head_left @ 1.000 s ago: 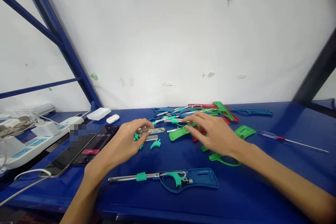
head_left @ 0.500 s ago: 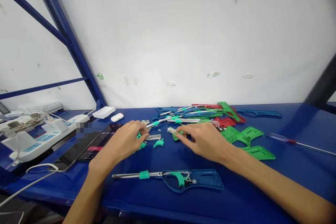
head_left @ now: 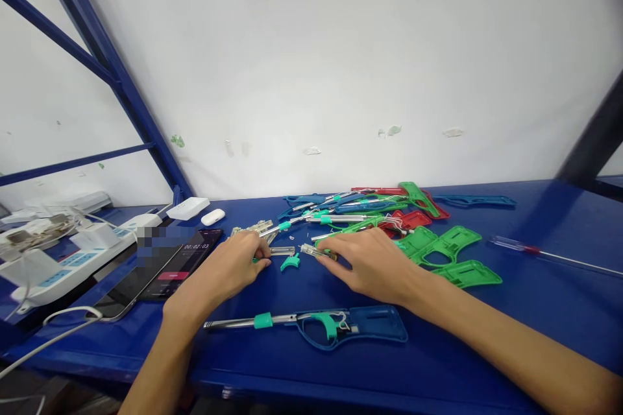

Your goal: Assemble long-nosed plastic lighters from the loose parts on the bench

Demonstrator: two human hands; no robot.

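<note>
My left hand (head_left: pixel 238 259) is closed, thumb and fingers pinched at the near end of a clear plastic fuel tank (head_left: pixel 283 251). My right hand (head_left: pixel 365 260) pinches another clear fuel tank (head_left: pixel 311 250), its metal-tipped end pointing left towards the first one. Between and just below the hands lies a loose teal trigger (head_left: pixel 291 262). More clear tanks (head_left: pixel 253 230) are piled behind my left fingers, which partly cover them. Nearer to me, a half-open blue stick lighter (head_left: pixel 350 325) shows its metal tube, teal trigger and white wires.
Lighter assemblies with metal tubes (head_left: pixel 335 218) are heaped at the back. Green shell halves (head_left: pixel 450 246) lie on the right, beside a screwdriver (head_left: pixel 516 246). Phones (head_left: pixel 182 266), a white earbud case (head_left: pixel 213 216) and a power strip (head_left: pixel 82 259) occupy the left. A wall rises behind.
My right hand has come slightly left with its fuel tank, closer to the left hand's. My left hand has shifted slightly left, and the view has turned a little.
</note>
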